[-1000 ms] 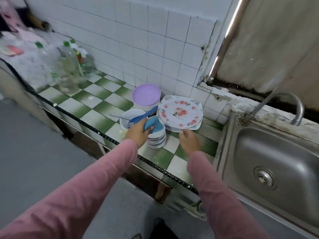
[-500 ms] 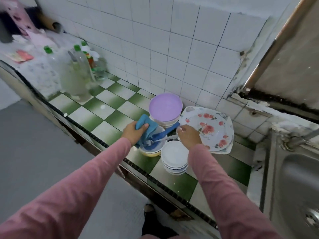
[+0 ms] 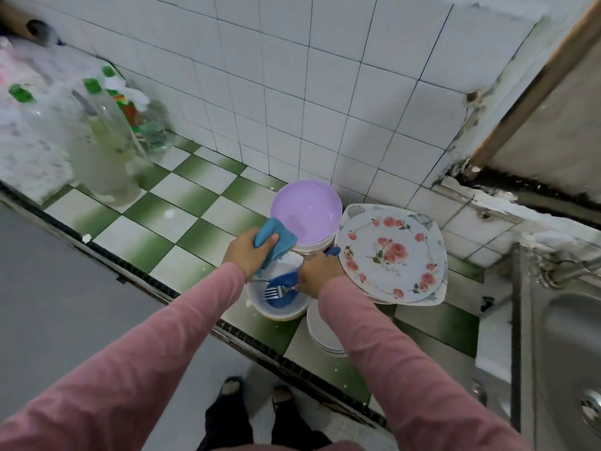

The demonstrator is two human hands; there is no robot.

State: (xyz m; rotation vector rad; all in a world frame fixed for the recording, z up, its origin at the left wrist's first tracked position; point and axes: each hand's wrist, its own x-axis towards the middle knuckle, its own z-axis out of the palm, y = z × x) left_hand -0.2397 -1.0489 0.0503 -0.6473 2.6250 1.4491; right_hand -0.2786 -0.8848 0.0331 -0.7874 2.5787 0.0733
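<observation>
Head view: my left hand (image 3: 247,255) has its fingers wrapped round a blue cloth (image 3: 278,237) and holds it just above the white bowl (image 3: 283,309). The bowl sits near the front edge of the green and white counter (image 3: 182,203). My right hand (image 3: 317,275) is curled round the handles of a fork (image 3: 276,290) and a blue spoon (image 3: 283,281). Their heads lie inside the white bowl.

I think I am at the step of taking the fork and spoon out so the cloth can wipe them. Next I must lift them straight up and keep hold of both. The purple bowl (image 3: 305,213) is just behind, and the flower plate (image 3: 390,255) is right beside my hand. I should not bump either one.
</observation>
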